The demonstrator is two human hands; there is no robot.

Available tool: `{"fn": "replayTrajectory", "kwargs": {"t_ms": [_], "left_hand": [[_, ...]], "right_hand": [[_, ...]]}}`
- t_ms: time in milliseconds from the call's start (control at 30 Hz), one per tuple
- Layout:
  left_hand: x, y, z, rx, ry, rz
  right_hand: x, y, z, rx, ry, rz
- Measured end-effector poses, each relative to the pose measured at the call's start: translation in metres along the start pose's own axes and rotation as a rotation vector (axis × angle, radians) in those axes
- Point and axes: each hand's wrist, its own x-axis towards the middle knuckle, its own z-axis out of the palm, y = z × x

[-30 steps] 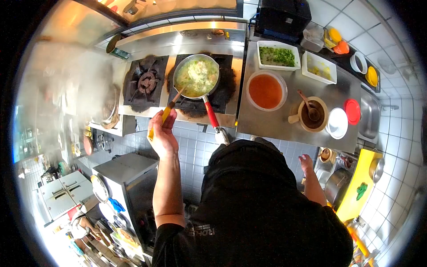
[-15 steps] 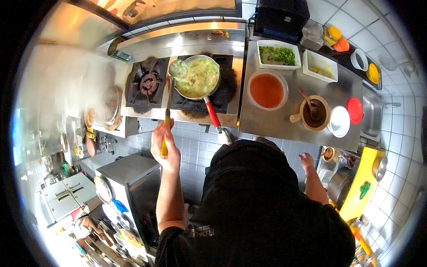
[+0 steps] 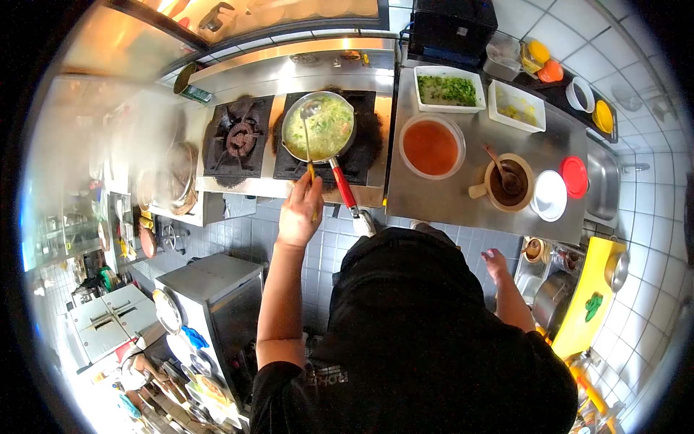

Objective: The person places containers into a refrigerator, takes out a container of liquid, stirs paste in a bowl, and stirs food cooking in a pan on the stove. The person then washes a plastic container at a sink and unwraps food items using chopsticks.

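In the head view my left hand [image 3: 301, 211] is closed around the yellow handle of a ladle [image 3: 307, 137]. The ladle's bowl is down in a saucepan [image 3: 337, 155] of pale, bubbling soup with green bits [image 3: 329, 128]. This pan sits on the right-hand burner, and its red handle [image 3: 343, 186] points toward my body. My right hand [image 3: 496, 263] hangs low beside my right hip, apart from the counter, its fingers loosely bent and slightly apart with nothing seen in them.
Left of the pan is a bare burner [image 3: 241, 137]. The steel counter holds a tub of orange-red liquid [image 3: 431, 147], white containers of chopped greens [image 3: 448, 90] and yellow pieces [image 3: 517, 108], a brown pot with a wooden spoon [image 3: 510, 189], and white and red lids. Steam blurs the left side.
My left hand has moved right and slightly up. The ladle's bowl has gone from the pan's left rim into the soup. My right hand stays about where it was.
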Motion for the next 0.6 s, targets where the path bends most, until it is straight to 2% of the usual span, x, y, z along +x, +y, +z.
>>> {"fn": "replayTrajectory", "kwargs": {"t_ms": [100,200,300,333,400,433,533,600], "left_hand": [[0.009,-0.006,0.015,-0.004,-0.045,-0.037],[0.005,-0.005,0.026,-0.159,0.095,-0.089],[-0.008,-0.022,0.037,-0.662,0.33,-0.469],[-0.003,-0.014,0.03,-1.044,0.445,-0.712],[0.002,-0.019,0.014,-1.36,0.575,-0.895],[0.002,-0.022,0.007,-1.424,0.607,-0.949],[-0.005,-0.02,-0.006,-1.501,0.677,-0.942],[-0.005,-0.01,-0.017,-1.46,0.713,-0.831]], "right_hand": [[-0.006,-0.01,0.018,0.012,-0.164,0.029],[-0.037,-0.041,0.02,0.311,-0.381,0.157],[-0.046,-0.047,0.037,0.779,-0.664,0.267],[-0.056,-0.058,0.033,0.838,-0.716,0.316],[-0.079,-0.093,0.017,0.94,-0.823,0.398],[-0.088,-0.105,0.01,0.953,-0.849,0.422],[-0.11,-0.135,-0.013,0.979,-0.927,0.479],[-0.12,-0.145,-0.024,0.973,-0.956,0.506]]}}
